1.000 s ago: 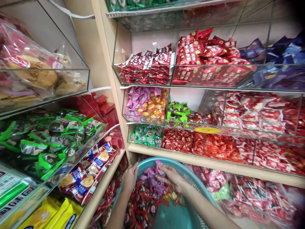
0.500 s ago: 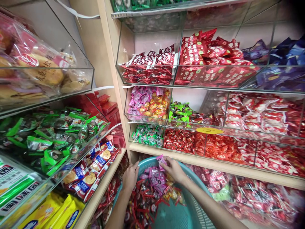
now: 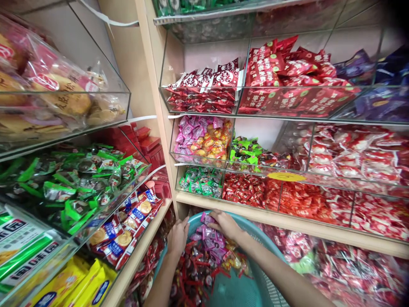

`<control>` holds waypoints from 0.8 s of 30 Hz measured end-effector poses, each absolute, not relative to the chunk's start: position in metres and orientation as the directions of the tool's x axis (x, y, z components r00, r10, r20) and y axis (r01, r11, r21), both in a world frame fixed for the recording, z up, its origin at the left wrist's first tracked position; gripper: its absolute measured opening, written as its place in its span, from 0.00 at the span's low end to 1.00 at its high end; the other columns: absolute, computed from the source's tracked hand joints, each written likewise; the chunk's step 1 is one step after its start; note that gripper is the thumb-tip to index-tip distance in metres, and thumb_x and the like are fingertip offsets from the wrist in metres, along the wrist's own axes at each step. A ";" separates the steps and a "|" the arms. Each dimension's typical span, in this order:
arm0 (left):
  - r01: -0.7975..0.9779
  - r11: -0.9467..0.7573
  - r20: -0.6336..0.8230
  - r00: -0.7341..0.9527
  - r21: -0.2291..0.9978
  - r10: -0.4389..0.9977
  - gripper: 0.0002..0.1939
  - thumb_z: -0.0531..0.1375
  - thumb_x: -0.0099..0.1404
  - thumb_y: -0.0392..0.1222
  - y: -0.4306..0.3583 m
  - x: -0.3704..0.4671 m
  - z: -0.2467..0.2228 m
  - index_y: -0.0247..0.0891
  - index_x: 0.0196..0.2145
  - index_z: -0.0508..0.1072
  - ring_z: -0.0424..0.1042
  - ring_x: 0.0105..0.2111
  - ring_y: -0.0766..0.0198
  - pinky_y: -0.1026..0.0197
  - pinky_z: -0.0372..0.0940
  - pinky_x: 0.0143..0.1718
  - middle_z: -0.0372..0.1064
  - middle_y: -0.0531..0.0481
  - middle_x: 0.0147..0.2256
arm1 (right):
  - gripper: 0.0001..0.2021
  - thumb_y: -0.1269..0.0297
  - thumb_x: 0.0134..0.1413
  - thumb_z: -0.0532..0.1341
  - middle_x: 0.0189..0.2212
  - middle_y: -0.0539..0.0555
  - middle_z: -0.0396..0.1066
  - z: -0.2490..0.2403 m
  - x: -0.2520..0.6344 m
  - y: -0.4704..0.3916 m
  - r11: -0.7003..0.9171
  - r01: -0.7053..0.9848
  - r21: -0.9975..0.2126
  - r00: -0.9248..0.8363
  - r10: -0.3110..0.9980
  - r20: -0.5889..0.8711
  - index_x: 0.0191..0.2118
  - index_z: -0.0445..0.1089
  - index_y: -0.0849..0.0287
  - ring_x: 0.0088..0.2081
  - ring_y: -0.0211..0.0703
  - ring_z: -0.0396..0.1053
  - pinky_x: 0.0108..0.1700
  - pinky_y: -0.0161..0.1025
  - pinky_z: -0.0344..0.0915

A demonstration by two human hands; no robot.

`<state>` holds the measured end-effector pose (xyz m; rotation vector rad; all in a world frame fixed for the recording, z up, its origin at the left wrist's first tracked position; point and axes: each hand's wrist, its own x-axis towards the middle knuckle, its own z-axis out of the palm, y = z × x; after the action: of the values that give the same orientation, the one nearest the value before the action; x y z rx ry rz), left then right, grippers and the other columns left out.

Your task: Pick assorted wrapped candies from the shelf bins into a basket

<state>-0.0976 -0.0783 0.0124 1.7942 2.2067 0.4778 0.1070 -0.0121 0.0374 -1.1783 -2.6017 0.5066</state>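
A teal plastic basket (image 3: 266,256) stands below the shelves. My left hand (image 3: 177,236) is closed on its far left rim. My right hand (image 3: 223,224) is over the far inner side, its fingers closed on a pink-wrapped candy (image 3: 206,218). More pink-wrapped candies (image 3: 214,247) lie heaped just beneath that hand. Beside them are some yellow-orange wrapped candies (image 3: 234,261). Red-and-brown wrapped candies (image 3: 191,273) cover the basket's left side, and part of its teal bottom shows.
Above the basket, a wooden shelf edge (image 3: 287,213) runs across. Clear bins hold pink and yellow candies (image 3: 204,138), green-wrapped candies (image 3: 200,181) and red packets (image 3: 287,76). At the left, another shelf unit carries green packets (image 3: 79,179) and blue-and-red biscuit packets (image 3: 128,226).
My right hand has moved slightly left and lower with the pink-wrapped candy, toward the pink heap. My left hand stays on the rim. The whole view has shifted a little.
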 end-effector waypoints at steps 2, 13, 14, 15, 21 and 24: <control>0.893 0.176 0.011 -0.198 0.414 0.980 0.21 0.45 0.67 0.46 -0.078 -0.098 0.012 0.46 0.53 0.66 0.71 0.43 0.62 0.65 0.62 0.40 0.69 0.46 0.46 | 0.14 0.55 0.57 0.54 0.40 0.57 0.66 0.033 0.107 -0.014 0.591 0.656 -0.469 -0.627 0.773 0.096 0.42 0.67 0.59 0.41 0.45 0.65 0.43 0.38 0.61; 0.875 0.171 0.019 -0.201 0.453 0.979 0.21 0.45 0.66 0.45 -0.078 -0.098 0.011 0.44 0.53 0.67 0.70 0.45 0.61 0.64 0.62 0.43 0.70 0.45 0.45 | 0.17 0.62 0.54 0.58 0.45 0.56 0.63 0.015 0.111 -0.017 0.588 0.479 -0.652 -0.628 0.748 0.212 0.50 0.64 0.56 0.48 0.46 0.60 0.51 0.41 0.58; 0.874 0.168 0.020 -0.199 0.457 0.980 0.21 0.45 0.66 0.45 -0.078 -0.098 0.011 0.43 0.53 0.67 0.70 0.45 0.61 0.64 0.62 0.43 0.70 0.44 0.45 | 0.16 0.63 0.55 0.56 0.44 0.56 0.64 0.014 0.112 -0.017 0.581 0.463 -0.669 -0.622 0.751 0.221 0.49 0.64 0.57 0.47 0.45 0.61 0.51 0.41 0.58; 0.872 0.167 0.020 -0.198 0.460 0.980 0.21 0.45 0.66 0.45 -0.078 -0.098 0.010 0.43 0.53 0.67 0.70 0.45 0.61 0.64 0.62 0.43 0.70 0.44 0.46 | 0.14 0.64 0.56 0.55 0.43 0.56 0.65 0.013 0.113 -0.016 0.579 0.447 -0.682 -0.621 0.750 0.229 0.48 0.66 0.56 0.47 0.44 0.62 0.51 0.41 0.58; 0.880 0.106 0.107 -0.174 0.463 0.979 0.22 0.46 0.64 0.40 -0.076 -0.096 0.011 0.40 0.54 0.66 0.67 0.48 0.60 0.59 0.61 0.48 0.67 0.43 0.48 | 0.12 0.68 0.57 0.52 0.43 0.56 0.67 0.007 0.113 -0.014 0.593 0.405 -0.696 -0.623 0.736 0.265 0.44 0.69 0.56 0.46 0.44 0.63 0.51 0.43 0.59; 0.885 -0.084 0.232 -0.027 0.457 0.972 0.24 0.47 0.62 0.36 -0.073 -0.090 0.013 0.42 0.56 0.62 0.61 0.52 0.61 0.57 0.57 0.54 0.63 0.46 0.52 | 0.14 0.70 0.56 0.52 0.43 0.56 0.67 0.007 0.109 -0.015 0.594 0.399 -0.698 -0.620 0.736 0.272 0.45 0.69 0.55 0.46 0.44 0.63 0.51 0.43 0.59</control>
<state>-0.0904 -0.0733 0.0133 2.0619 2.0000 0.7491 0.1092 -0.0150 0.0070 -0.8977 -2.2741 0.8088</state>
